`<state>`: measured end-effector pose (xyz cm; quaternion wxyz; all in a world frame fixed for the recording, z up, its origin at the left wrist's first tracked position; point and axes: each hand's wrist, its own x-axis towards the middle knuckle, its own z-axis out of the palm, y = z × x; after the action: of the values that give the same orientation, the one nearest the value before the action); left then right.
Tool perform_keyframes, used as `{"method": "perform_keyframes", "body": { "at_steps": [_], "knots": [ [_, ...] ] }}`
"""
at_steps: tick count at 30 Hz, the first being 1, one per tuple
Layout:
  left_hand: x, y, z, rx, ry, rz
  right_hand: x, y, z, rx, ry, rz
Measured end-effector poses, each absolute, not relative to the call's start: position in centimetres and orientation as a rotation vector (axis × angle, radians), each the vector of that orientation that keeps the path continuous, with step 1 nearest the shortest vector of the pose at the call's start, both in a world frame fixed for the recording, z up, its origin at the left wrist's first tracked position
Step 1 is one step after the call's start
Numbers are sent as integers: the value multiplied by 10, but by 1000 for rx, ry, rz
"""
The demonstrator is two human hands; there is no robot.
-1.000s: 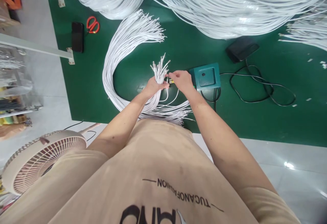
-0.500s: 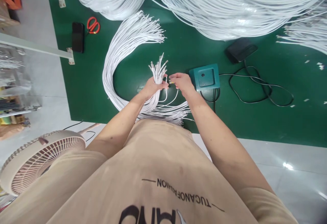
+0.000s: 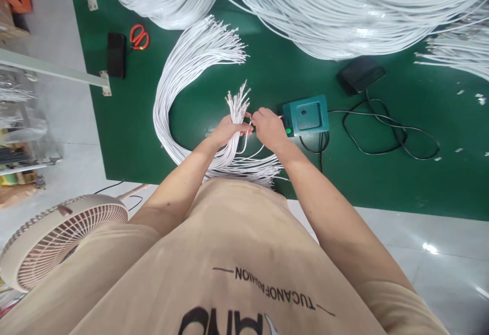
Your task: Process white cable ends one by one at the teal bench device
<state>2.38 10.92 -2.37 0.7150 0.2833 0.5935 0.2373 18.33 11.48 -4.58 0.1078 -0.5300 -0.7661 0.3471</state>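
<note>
Presently, the left hand [image 3: 228, 130] is holding a white cable bundle [image 3: 237, 107] above the green surface [image 3: 382, 182], its grip encircling the strands firmly. The bundle's long axis is running away from the wearer, leaning slightly right, with its cable ends [image 3: 243, 89] pointing toward the far side. The right hand [image 3: 270, 128] is working just beside it, fingertips drawn together; what that grip is holding cannot be told. A teal device [image 3: 307, 113] is standing nearby, rightward. The beige shirt [image 3: 244, 233] is displaying inverted lettering, "TUCANOFASHION", partly creased.
</note>
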Motion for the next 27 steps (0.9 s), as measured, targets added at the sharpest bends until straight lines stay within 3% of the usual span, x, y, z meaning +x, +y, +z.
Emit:
{"method": "perform_keyframes", "body": {
  "at_steps": [6, 23, 27],
  "knots": [
    [28, 113, -29, 600, 1392, 528, 200, 117, -44, -1571, -2539, 556],
    [43, 115, -47, 623, 1544, 420, 212, 130, -61, -1562, -2551, 737],
    [43, 114, -46, 613, 1526, 427, 218, 125, -55, -1620, -2522, 583]
  ]
}}
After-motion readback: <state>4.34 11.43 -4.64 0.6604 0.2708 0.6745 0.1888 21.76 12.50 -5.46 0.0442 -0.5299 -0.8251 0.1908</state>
